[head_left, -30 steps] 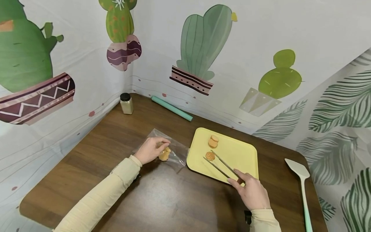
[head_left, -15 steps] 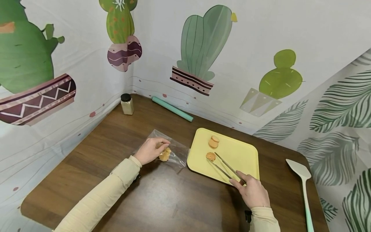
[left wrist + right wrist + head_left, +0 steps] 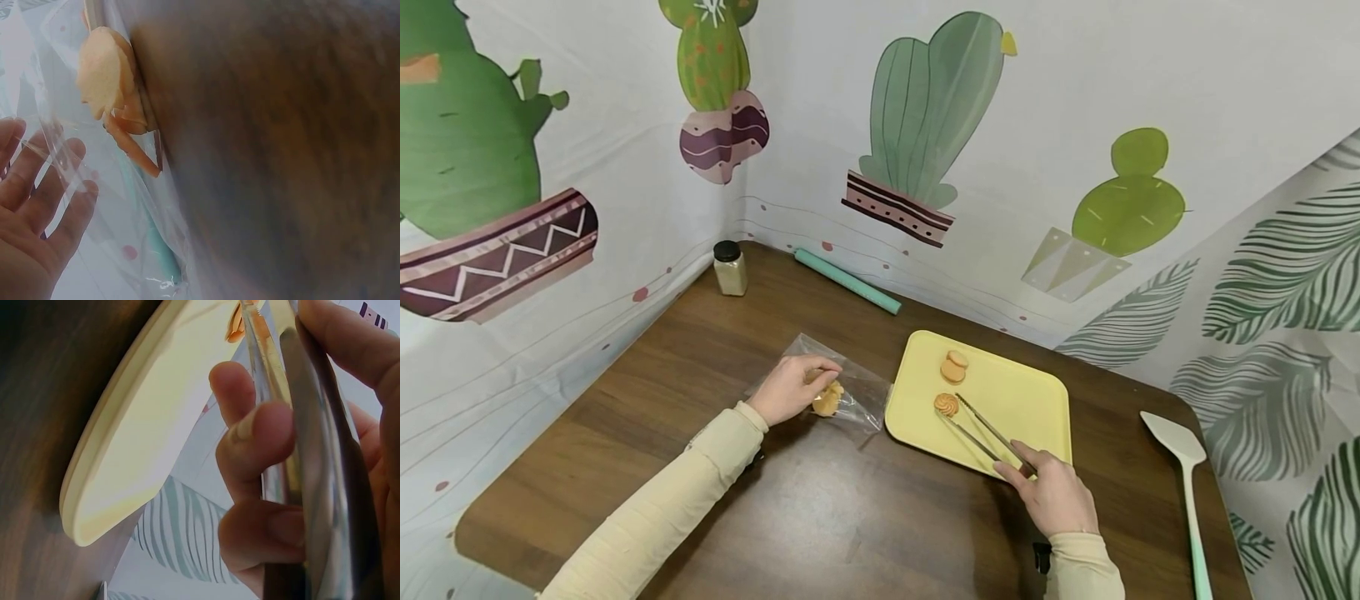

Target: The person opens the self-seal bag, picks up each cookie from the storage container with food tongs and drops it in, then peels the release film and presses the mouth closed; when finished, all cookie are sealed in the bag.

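In the head view my left hand [image 3: 792, 387] pinches the edge of a clear plastic bag [image 3: 867, 390] lying on the table. Several cookies [image 3: 103, 75] sit inside the bag, in the left wrist view, below the loosely bent fingers. My right hand [image 3: 1054, 492] grips metal tongs [image 3: 985, 431], its fingers curled round both arms, as the right wrist view shows. The tong tips stand on either side of a round swirl cookie [image 3: 947, 405] on the yellow tray [image 3: 1030, 406]; firm contact cannot be made out. Two plain cookies [image 3: 953, 368] overlap farther back on that tray.
A jar with a black lid [image 3: 730, 268] stands at the table's back left corner. Along the back edge lies a teal stick [image 3: 847, 282]. A white spatula with a teal handle [image 3: 1186, 475] lies at the right edge. Printed cloth covers the walls.
The right hand and tongs have shifted slightly right, and the tong tips have come in around the swirl cookie. My left hand and the bag have stayed in place.
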`<action>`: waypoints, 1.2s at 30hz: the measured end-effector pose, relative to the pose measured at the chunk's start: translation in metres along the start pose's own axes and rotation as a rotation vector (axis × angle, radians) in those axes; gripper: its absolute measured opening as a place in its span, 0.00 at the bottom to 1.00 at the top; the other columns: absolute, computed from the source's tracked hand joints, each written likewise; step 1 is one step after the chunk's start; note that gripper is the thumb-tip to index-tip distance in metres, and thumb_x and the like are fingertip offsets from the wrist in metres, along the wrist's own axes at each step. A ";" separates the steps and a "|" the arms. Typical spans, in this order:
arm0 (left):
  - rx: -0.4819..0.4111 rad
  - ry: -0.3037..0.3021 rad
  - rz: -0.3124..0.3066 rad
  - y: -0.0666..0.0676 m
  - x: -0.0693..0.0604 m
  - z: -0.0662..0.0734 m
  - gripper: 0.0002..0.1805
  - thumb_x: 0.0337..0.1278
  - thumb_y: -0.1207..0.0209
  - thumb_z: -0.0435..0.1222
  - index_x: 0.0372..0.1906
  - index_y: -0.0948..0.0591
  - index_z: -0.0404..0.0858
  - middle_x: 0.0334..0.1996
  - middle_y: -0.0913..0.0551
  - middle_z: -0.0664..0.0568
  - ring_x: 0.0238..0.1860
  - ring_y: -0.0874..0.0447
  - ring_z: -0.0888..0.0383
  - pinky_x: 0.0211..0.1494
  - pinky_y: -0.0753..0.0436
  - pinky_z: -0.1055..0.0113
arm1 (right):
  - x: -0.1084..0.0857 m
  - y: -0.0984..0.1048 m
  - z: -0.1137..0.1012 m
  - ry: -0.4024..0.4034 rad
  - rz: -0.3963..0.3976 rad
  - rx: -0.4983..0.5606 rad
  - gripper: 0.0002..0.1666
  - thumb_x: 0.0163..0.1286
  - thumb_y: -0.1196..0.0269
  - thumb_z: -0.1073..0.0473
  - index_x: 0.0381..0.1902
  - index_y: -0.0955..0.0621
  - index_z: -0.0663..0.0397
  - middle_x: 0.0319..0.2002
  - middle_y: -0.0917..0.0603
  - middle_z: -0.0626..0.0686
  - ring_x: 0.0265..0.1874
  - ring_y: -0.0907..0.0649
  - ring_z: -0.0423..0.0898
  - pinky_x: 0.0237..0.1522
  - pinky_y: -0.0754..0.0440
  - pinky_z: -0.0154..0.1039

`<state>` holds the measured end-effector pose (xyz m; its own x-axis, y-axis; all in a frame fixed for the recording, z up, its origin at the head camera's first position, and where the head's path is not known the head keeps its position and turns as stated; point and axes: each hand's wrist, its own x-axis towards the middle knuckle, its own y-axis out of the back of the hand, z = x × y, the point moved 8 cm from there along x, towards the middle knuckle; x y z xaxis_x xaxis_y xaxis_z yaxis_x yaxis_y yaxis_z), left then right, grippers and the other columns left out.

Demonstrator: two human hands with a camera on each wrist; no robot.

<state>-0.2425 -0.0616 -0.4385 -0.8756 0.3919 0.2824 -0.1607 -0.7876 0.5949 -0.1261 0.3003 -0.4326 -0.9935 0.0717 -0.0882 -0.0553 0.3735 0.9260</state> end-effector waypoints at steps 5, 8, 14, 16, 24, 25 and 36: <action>-0.007 0.004 -0.001 0.000 0.000 0.000 0.09 0.66 0.40 0.34 0.45 0.14 0.37 0.45 0.14 0.49 0.50 0.17 0.51 0.52 0.20 0.53 | 0.000 -0.001 -0.001 0.006 -0.004 0.001 0.37 0.64 0.37 0.34 0.61 0.21 0.52 0.30 0.17 0.46 0.22 0.22 0.42 0.19 0.26 0.42; -0.006 0.010 -0.002 0.001 0.000 0.000 0.09 0.66 0.40 0.34 0.45 0.14 0.37 0.45 0.14 0.49 0.50 0.17 0.51 0.53 0.20 0.53 | 0.001 -0.002 0.000 0.009 -0.003 0.001 0.37 0.64 0.37 0.34 0.61 0.21 0.52 0.30 0.17 0.46 0.23 0.21 0.42 0.19 0.26 0.43; -0.009 0.008 -0.001 0.001 0.000 0.000 0.09 0.65 0.40 0.34 0.46 0.14 0.38 0.45 0.14 0.49 0.50 0.17 0.51 0.53 0.20 0.53 | 0.002 -0.003 0.000 0.015 0.006 -0.001 0.35 0.64 0.36 0.36 0.61 0.20 0.52 0.29 0.18 0.45 0.23 0.21 0.42 0.19 0.26 0.42; -0.011 0.006 -0.002 0.001 0.000 0.000 0.09 0.66 0.40 0.34 0.46 0.14 0.38 0.45 0.14 0.49 0.49 0.17 0.52 0.52 0.20 0.53 | 0.002 -0.003 0.000 0.017 0.011 -0.002 0.35 0.64 0.36 0.36 0.61 0.20 0.52 0.29 0.18 0.45 0.23 0.21 0.42 0.19 0.27 0.42; -0.018 0.009 -0.008 0.001 0.000 -0.001 0.10 0.67 0.41 0.36 0.46 0.14 0.38 0.46 0.14 0.50 0.49 0.17 0.53 0.52 0.20 0.55 | 0.001 -0.003 0.001 0.018 0.006 0.000 0.36 0.64 0.36 0.36 0.61 0.21 0.52 0.28 0.18 0.45 0.23 0.22 0.42 0.19 0.27 0.42; -0.019 0.010 -0.009 0.001 0.000 -0.001 0.10 0.67 0.41 0.36 0.46 0.14 0.38 0.46 0.14 0.50 0.49 0.17 0.53 0.51 0.20 0.55 | 0.001 -0.003 0.001 0.016 0.006 0.002 0.36 0.64 0.36 0.36 0.61 0.21 0.52 0.28 0.18 0.45 0.23 0.22 0.42 0.19 0.27 0.42; -0.008 0.026 -0.015 0.000 0.000 -0.003 0.10 0.67 0.41 0.36 0.46 0.14 0.38 0.46 0.14 0.50 0.51 0.18 0.52 0.54 0.21 0.54 | 0.002 -0.004 0.001 0.021 0.017 -0.001 0.34 0.64 0.36 0.37 0.60 0.20 0.52 0.28 0.18 0.45 0.24 0.21 0.42 0.19 0.27 0.42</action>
<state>-0.2441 -0.0628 -0.4410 -0.8846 0.3912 0.2540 -0.1773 -0.7857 0.5927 -0.1280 0.3002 -0.4365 -0.9962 0.0588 -0.0649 -0.0385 0.3716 0.9276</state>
